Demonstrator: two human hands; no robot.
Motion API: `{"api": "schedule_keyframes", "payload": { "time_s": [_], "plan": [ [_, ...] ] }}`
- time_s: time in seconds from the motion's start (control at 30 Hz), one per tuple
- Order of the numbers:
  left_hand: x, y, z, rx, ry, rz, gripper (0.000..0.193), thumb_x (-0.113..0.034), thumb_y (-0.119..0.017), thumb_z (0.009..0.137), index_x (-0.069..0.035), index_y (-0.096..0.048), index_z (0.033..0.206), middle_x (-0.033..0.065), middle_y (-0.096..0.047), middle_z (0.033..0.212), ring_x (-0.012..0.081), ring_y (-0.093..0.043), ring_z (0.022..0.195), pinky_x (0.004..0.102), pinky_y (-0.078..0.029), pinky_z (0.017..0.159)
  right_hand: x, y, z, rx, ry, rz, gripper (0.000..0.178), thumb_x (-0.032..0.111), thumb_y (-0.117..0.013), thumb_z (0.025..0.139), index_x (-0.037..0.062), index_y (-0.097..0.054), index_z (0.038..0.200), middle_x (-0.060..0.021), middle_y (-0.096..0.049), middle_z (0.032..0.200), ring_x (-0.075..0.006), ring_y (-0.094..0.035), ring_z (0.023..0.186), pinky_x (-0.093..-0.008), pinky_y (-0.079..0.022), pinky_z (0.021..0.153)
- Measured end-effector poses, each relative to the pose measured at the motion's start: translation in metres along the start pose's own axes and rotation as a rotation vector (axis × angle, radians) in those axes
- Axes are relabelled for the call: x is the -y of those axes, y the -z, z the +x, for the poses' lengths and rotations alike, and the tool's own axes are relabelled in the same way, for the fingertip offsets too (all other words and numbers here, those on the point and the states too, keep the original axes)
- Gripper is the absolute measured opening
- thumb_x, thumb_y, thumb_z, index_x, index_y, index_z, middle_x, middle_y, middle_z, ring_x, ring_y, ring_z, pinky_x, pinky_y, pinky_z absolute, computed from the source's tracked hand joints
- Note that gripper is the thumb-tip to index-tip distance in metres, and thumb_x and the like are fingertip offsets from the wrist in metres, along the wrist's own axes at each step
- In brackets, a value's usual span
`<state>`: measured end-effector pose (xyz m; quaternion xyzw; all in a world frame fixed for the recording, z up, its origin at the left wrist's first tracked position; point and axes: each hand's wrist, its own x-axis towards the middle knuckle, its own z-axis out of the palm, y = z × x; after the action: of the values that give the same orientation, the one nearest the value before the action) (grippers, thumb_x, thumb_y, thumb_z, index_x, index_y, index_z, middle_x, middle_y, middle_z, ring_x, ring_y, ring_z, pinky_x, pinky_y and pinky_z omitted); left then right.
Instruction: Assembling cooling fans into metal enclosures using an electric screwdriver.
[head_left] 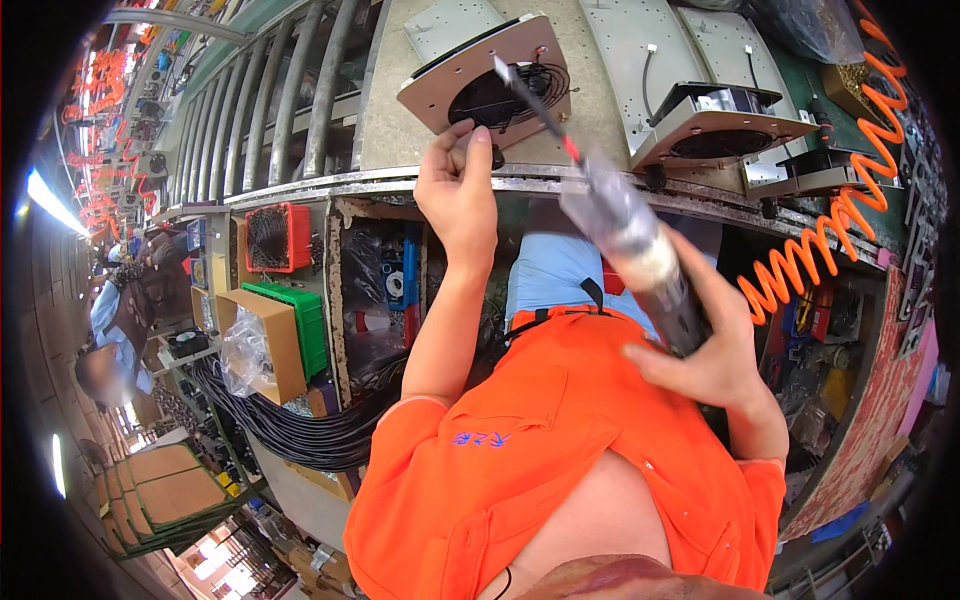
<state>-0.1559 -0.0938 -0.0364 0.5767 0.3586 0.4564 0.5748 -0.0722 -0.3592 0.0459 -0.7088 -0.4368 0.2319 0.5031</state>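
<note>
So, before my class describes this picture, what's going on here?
Someone in an orange short-sleeved shirt grips a blurred, cylindrical power screwdriver in the right hand. Its long dark bit crosses in front of a beige metal panel bearing bundled thin black cable; contact is unclear. The left hand is at the panel's lower edge, fingertips close together.

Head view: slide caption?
Right hand holds a power screwdriver toward a metal panel; left hand near the panel's edge.
</note>
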Motion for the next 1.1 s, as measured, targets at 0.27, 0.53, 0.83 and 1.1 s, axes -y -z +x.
{"api": "schedule_keyframes", "payload": {
  "time_s": [0.27, 0.53, 0.83, 1.1],
  "plan": [
    [0.025, -0.004, 0.009, -0.142, -0.606, 0.739, 0.015, -0.009, -0.076, 0.088, -0.001, -0.071, 0.099, 0.0115, -0.067, 0.068, 0.0272, -0.067, 0.057, 0.0373, -0.051, 0.052, 0.028, -0.029, 0.091, -0.122, 0.177, 0.088, 0.084, 0.002, -0.082, 0.078, -0.0045, -0.042, 0.151, -0.0108, -0.061, 0.134, -0.0132, -0.06, 0.118, -0.0283, -0.057, 0.09],
    [0.041, -0.005, 0.017, -0.119, -0.67, 0.636, 0.011, -0.006, -0.075, 0.083, -0.005, -0.067, 0.089, 0.0131, -0.067, 0.069, 0.0332, -0.068, 0.061, 0.0413, -0.051, 0.053, 0.04, -0.062, 0.178, -0.232, 0.381, -0.078, 0.072, 0.01, -0.083, 0.079, 0.0011, -0.054, 0.144, -0.0109, -0.072, 0.116, -0.0107, -0.068, 0.101, -0.0289, -0.056, 0.088],
    [0.003, 0.01, 0.029, -0.136, -0.897, 0.714, 0.017, -0.005, -0.075, 0.076, -0.006, -0.06, 0.082, 0.0075, -0.06, 0.064, 0.0284, -0.063, 0.056, 0.0387, -0.048, 0.051, 0.026, -0.068, 0.203, -0.276, 0.307, -0.02, 0.068, 0.012, -0.084, 0.083, -0.0068, -0.053, 0.141, -0.0116, -0.071, 0.113, -0.0127, -0.068, 0.1, -0.0276, -0.055, 0.088],
    [0.019, 0.031, 0.051, 0.04, -0.465, 0.574, 0.063, -0.03, -0.096, 0.066, -0.002, -0.062, 0.11, 0.0131, -0.061, 0.089, 0.0312, -0.063, 0.076, 0.0395, -0.052, 0.069, 0.029, -0.062, 0.189, -0.231, 0.228, 0.213, 0.071, 0.012, -0.085, 0.082, -0.0052, -0.053, 0.143, -0.0115, -0.071, 0.117, -0.0142, -0.066, 0.105, -0.0285, -0.053, 0.092]
  ]
}}
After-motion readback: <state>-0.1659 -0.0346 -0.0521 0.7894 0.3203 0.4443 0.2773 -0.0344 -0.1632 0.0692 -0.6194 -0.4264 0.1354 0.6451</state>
